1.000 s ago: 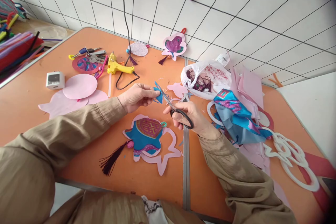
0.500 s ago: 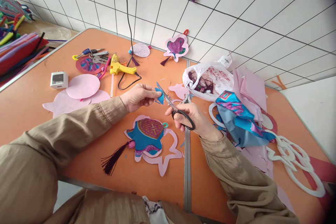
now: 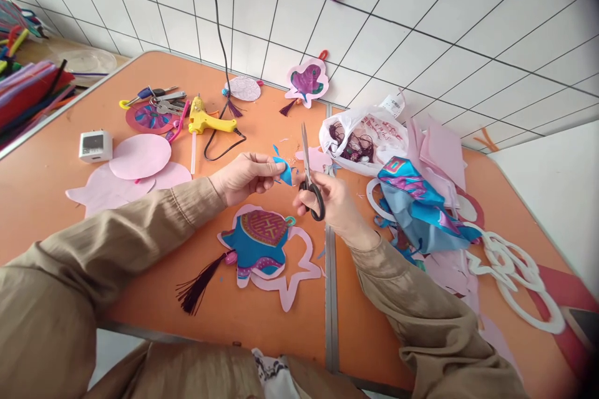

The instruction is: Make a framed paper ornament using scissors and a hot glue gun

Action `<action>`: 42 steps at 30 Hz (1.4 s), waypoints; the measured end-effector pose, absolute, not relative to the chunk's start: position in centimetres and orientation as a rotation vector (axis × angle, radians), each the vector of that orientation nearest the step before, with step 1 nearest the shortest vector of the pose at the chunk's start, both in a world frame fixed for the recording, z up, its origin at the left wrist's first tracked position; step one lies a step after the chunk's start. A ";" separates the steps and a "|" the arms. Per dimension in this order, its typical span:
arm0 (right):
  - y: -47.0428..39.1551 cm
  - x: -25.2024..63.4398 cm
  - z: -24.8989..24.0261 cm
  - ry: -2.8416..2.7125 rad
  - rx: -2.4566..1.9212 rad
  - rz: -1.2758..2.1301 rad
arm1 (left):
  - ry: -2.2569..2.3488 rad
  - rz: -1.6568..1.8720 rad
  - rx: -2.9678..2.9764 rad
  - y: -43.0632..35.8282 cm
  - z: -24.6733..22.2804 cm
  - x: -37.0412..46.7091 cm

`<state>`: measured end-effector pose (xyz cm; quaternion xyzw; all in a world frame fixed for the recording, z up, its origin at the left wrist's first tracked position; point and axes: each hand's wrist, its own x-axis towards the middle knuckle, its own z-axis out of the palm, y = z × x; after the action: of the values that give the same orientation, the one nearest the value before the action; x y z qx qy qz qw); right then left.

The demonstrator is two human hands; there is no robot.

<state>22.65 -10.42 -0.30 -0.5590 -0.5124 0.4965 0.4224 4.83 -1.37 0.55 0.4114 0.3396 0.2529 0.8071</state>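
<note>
Between thumb and fingers, my left hand (image 3: 248, 176) pinches a small piece of blue fabric (image 3: 286, 173). My right hand (image 3: 334, 199) grips black-handled scissors (image 3: 306, 156) by the loops, with the blades pointing up toward the wall and apart from the fabric. The blades look closed together. Just below my hands lies a fish-shaped ornament (image 3: 262, 243) of blue and purple patterned cloth on pink backing, with a dark tassel (image 3: 201, 283). A pink cut-out outline (image 3: 304, 271) sits partly under it.
A yellow glue gun (image 3: 210, 121) with its cord, keys (image 3: 166, 103), a white charger (image 3: 96, 145) and pink ovals (image 3: 140, 156) are at left. On the right lie a plastic bag (image 3: 365, 137) of tassels, blue fabric (image 3: 416, 206) and white templates (image 3: 519, 274).
The scissors have come away from the blue fabric and turned upright, their blades swinging to the right. A thin blue sliver now shows above my left fingertips. The view has shifted slightly.
</note>
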 end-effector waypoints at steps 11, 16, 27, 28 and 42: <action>-10.5 21.5 -0.6 -1.221 -1.379 0.897 | 0.727 0.539 0.854 -2.5 0.0 5.2; -10.3 21.7 -0.7 -1.159 -1.324 0.932 | 0.731 0.528 0.839 -2.4 -0.1 5.3; -10.3 22.1 -0.9 -1.181 -1.334 1.004 | 0.758 0.545 0.935 -1.7 -0.2 5.0; -10.3 22.2 -0.9 -1.191 -1.340 1.017 | 0.772 0.546 0.954 -1.8 -0.2 5.0; -11.6 25.3 3.0 -1.665 -1.174 1.131 | 0.827 0.626 0.816 -2.5 2.7 4.8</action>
<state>25.27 -11.61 2.98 -0.4629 -0.6565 0.4461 0.3946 4.83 -2.51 2.70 0.3790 0.3839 0.2906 0.7903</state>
